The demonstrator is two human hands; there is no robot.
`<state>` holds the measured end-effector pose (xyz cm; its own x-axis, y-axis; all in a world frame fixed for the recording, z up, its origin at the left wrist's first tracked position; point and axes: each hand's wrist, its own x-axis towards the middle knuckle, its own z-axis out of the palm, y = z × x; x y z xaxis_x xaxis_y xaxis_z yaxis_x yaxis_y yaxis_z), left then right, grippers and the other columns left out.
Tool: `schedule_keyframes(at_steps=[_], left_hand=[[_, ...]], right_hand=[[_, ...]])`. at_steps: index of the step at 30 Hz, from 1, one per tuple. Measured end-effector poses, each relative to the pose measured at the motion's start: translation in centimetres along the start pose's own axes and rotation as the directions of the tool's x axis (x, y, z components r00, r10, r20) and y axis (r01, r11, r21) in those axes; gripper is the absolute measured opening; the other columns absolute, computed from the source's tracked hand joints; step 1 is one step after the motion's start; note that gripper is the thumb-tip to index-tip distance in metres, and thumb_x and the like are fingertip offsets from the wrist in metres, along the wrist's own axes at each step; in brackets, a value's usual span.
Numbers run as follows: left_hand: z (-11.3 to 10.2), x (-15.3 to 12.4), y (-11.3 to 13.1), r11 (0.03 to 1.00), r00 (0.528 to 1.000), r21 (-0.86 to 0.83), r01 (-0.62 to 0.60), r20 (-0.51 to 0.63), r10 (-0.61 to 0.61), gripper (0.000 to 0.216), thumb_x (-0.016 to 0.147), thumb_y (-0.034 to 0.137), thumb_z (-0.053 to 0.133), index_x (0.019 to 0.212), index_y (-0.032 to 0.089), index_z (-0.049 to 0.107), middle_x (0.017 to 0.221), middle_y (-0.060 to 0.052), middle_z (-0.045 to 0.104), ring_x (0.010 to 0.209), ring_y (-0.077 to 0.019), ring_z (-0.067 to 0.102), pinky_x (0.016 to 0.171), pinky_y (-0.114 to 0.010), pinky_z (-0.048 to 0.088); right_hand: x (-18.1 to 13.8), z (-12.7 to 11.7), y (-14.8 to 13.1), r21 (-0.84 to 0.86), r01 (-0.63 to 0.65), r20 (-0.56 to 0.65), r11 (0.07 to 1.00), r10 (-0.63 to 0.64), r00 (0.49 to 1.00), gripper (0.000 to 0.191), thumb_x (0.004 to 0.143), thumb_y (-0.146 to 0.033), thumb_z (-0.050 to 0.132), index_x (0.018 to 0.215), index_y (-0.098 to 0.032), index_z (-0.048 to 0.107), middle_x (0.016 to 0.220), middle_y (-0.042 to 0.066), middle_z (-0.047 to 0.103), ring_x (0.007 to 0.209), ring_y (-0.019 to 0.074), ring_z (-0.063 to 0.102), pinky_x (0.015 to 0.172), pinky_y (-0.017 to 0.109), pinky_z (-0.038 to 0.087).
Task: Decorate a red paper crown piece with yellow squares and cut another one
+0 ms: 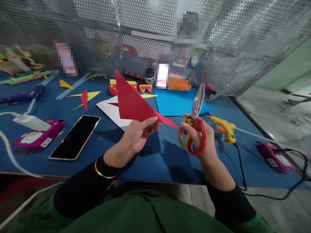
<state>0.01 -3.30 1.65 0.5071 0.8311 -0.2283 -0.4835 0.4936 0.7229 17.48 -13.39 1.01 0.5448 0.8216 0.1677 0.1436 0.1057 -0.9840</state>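
Note:
Between the thumb and fingers of my left hand (142, 132) is a red sheet of paper (132, 100), pinched near its lower edge. The sheet has a tall point at the upper left and a narrow tip reaching to the right. My right hand (201, 137) grips a pair of scissors (199, 97) by the red and yellow handles, with the blades pointing up and away from the paper. Beneath the red paper lies a white sheet (107, 108), partly hidden. A bright blue sheet (175, 103) rests behind the scissors.
A black-screened phone (76, 137) lies at left beside a purple power strip (40, 136). To the right are a yellow glue gun (224, 127) with a cord and another purple strip (275, 157). Red and yellow paper scraps (85, 98) lie farther back, before a perforated metal screen (145, 19).

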Motion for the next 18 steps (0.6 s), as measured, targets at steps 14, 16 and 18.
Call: schedule_keyframes(at_steps=[14, 16, 18], left_hand=[[0.0, -0.3, -0.8, 1.000, 0.998, -0.020, 0.010, 0.064, -0.009, 0.009, 0.069, 0.013, 0.086, 0.072, 0.012, 0.078, 0.074, -0.005, 0.077, 0.074, -0.0169, 0.074, 0.083, -0.031, 0.059], [0.0, -0.4, -0.9, 1.000, 0.998, -0.025, 0.009, 0.063, -0.007, 0.009, 0.068, 0.013, 0.086, 0.071, 0.011, 0.078, 0.074, -0.005, 0.077, 0.074, -0.0167, 0.074, 0.084, -0.032, 0.058], [0.0, -0.4, -1.0, 0.999, 0.998, -0.033, 0.009, 0.065, -0.007, 0.008, 0.068, 0.013, 0.085, 0.071, 0.011, 0.078, 0.075, -0.006, 0.076, 0.074, -0.0164, 0.073, 0.084, -0.032, 0.057]], right_hand=[[-8.5, -7.9, -1.0, -0.262, -0.315, 0.533, 0.912, 0.409, 0.741, 0.092, 0.063, -0.084, 0.070, 0.135, -0.028, 0.065, 0.081, 0.004, 0.058, 0.052, 0.0111, 0.041, 0.044, 0.026, 0.033], [-8.5, -7.8, -0.9, -0.316, -0.319, 0.523, 0.893, 0.445, 0.727, 0.099, 0.055, -0.087, 0.072, 0.132, -0.026, 0.067, 0.075, 0.002, 0.056, 0.051, 0.0098, 0.036, 0.042, 0.025, 0.028], [-8.3, -7.3, -0.8, -0.337, -0.305, 0.492, 0.890, 0.443, 0.749, 0.099, 0.054, -0.088, 0.071, 0.130, -0.025, 0.068, 0.074, 0.001, 0.055, 0.052, 0.0094, 0.034, 0.043, 0.024, 0.028]])
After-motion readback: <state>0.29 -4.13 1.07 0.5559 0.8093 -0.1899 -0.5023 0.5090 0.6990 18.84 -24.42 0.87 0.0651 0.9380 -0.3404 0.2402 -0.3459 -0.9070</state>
